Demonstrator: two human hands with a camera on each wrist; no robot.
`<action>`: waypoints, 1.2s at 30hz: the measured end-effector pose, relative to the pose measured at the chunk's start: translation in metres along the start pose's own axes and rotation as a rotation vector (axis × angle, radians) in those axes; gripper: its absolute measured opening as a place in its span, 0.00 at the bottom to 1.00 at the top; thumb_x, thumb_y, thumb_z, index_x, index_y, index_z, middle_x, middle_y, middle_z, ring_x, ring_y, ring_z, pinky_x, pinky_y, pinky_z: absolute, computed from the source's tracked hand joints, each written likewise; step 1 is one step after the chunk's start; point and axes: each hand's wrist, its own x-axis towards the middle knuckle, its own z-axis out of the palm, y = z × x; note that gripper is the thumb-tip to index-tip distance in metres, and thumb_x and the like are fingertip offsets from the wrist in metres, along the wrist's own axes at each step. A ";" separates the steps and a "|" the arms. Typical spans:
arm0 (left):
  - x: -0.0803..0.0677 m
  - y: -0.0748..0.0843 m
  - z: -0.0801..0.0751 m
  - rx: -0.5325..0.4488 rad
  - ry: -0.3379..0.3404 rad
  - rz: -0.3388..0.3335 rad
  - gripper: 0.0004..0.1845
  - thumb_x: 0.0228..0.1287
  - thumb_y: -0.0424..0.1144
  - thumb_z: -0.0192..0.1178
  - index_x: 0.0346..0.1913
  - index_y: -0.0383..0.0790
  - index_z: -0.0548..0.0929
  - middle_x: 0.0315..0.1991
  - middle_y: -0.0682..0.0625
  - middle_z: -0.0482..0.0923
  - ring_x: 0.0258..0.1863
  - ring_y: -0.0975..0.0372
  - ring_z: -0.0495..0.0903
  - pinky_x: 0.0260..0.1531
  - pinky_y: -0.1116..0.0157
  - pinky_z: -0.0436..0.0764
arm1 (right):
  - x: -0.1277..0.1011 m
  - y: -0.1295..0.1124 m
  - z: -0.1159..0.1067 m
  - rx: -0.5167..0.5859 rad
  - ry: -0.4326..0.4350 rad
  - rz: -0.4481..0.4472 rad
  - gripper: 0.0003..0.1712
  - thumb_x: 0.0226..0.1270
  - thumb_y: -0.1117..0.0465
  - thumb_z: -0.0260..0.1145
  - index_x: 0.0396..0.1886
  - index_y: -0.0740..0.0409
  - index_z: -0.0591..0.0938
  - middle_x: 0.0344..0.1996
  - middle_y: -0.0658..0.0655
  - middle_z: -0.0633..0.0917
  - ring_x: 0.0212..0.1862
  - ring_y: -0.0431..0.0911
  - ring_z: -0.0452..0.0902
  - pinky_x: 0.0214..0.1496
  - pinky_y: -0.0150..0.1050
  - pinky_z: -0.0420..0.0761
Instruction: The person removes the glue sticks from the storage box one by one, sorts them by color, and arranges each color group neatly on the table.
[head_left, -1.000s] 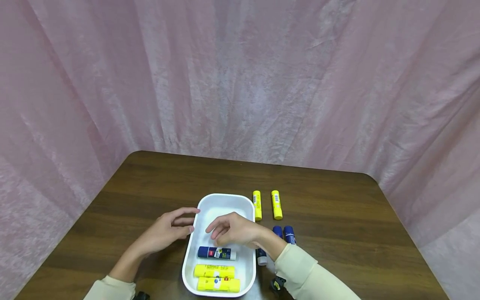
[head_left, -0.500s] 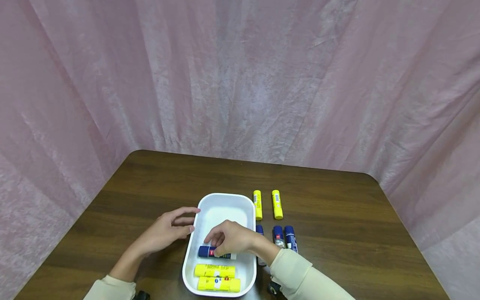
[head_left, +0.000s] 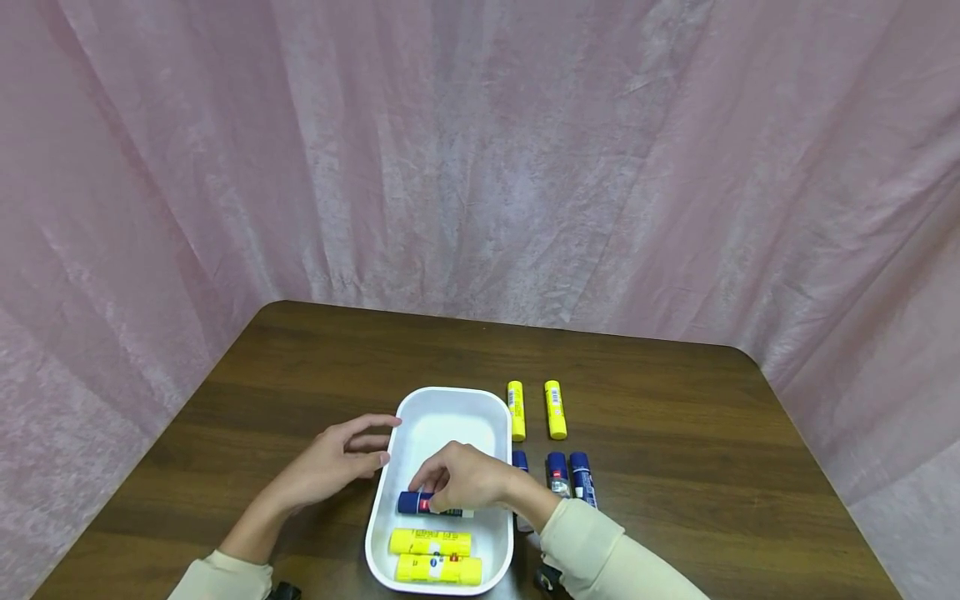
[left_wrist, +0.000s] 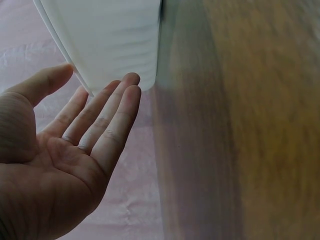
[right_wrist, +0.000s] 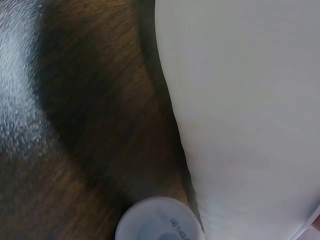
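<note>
Inside the white tray [head_left: 453,408], my right hand [head_left: 471,477] pinches a dark blue glue stick [head_left: 413,502] lying crosswise. Part of the stick is hidden under the fingers. Two yellow glue sticks, an upper one [head_left: 430,542] and a lower one [head_left: 438,570], lie side by side at the tray's near end. My left hand [head_left: 341,458] is at the tray's left rim with its fingers extended. The left wrist view shows that hand [left_wrist: 80,145] with an empty palm and fingertips close to the tray wall [left_wrist: 115,40]; whether they touch it I cannot tell.
Right of the tray lie two yellow glue sticks, one near its rim [head_left: 516,411] and one farther out [head_left: 556,409]. Nearer are three blue-capped sticks [head_left: 520,460] [head_left: 557,471] [head_left: 582,477], partly behind the right arm. A pink curtain [head_left: 480,167] hangs behind the wooden table [head_left: 675,433].
My right hand has lowered toward the near side of the tray and taken hold of the blue glue stick there. The left hand has stayed in place.
</note>
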 end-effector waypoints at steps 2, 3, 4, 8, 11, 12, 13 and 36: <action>0.000 0.000 0.000 -0.002 0.001 -0.001 0.27 0.73 0.42 0.64 0.72 0.43 0.74 0.65 0.34 0.79 0.64 0.46 0.81 0.47 0.63 0.88 | 0.000 0.000 0.000 0.006 0.000 -0.005 0.15 0.60 0.71 0.74 0.47 0.58 0.91 0.34 0.56 0.88 0.35 0.38 0.78 0.41 0.28 0.78; 0.000 0.000 0.000 -0.001 0.000 -0.001 0.27 0.73 0.42 0.64 0.72 0.43 0.73 0.65 0.33 0.79 0.64 0.46 0.81 0.47 0.63 0.88 | 0.000 0.000 0.000 0.009 0.001 -0.010 0.15 0.60 0.71 0.74 0.47 0.58 0.91 0.34 0.55 0.88 0.35 0.38 0.79 0.42 0.28 0.79; -0.001 0.000 0.000 -0.002 -0.001 0.000 0.27 0.73 0.42 0.64 0.72 0.43 0.73 0.65 0.33 0.79 0.65 0.46 0.81 0.47 0.63 0.88 | -0.001 0.000 -0.001 0.011 0.004 -0.015 0.15 0.60 0.72 0.74 0.47 0.57 0.91 0.33 0.55 0.88 0.35 0.38 0.79 0.42 0.28 0.79; 0.000 0.000 0.001 -0.002 -0.003 0.000 0.27 0.74 0.41 0.64 0.72 0.42 0.73 0.65 0.33 0.79 0.65 0.45 0.81 0.48 0.63 0.88 | -0.003 -0.001 -0.004 0.025 0.024 -0.033 0.16 0.61 0.71 0.73 0.48 0.56 0.91 0.33 0.51 0.87 0.37 0.39 0.79 0.43 0.28 0.80; 0.000 0.000 0.001 -0.005 -0.004 -0.003 0.27 0.73 0.41 0.64 0.72 0.41 0.73 0.65 0.33 0.79 0.64 0.45 0.81 0.48 0.63 0.88 | -0.005 -0.003 -0.008 0.031 0.044 -0.056 0.16 0.62 0.70 0.73 0.49 0.55 0.90 0.35 0.49 0.87 0.39 0.39 0.79 0.45 0.28 0.80; 0.000 0.000 0.001 -0.005 -0.004 -0.003 0.27 0.73 0.40 0.64 0.72 0.42 0.73 0.65 0.33 0.79 0.64 0.45 0.81 0.48 0.63 0.88 | -0.005 -0.003 -0.010 0.031 0.053 -0.067 0.16 0.62 0.70 0.73 0.49 0.55 0.90 0.35 0.49 0.87 0.39 0.39 0.80 0.46 0.28 0.80; 0.001 0.000 0.001 -0.005 -0.004 -0.003 0.27 0.73 0.40 0.64 0.72 0.42 0.73 0.65 0.33 0.80 0.64 0.45 0.81 0.47 0.63 0.88 | -0.006 -0.004 -0.012 0.033 0.062 -0.074 0.16 0.62 0.70 0.72 0.49 0.55 0.90 0.36 0.49 0.87 0.40 0.39 0.80 0.46 0.28 0.80; 0.001 -0.002 0.000 -0.011 -0.009 0.006 0.27 0.74 0.41 0.64 0.72 0.45 0.73 0.65 0.36 0.80 0.63 0.49 0.83 0.48 0.61 0.88 | -0.045 -0.008 -0.072 0.216 0.350 -0.092 0.20 0.66 0.69 0.68 0.58 0.60 0.85 0.46 0.61 0.85 0.47 0.48 0.79 0.45 0.35 0.84</action>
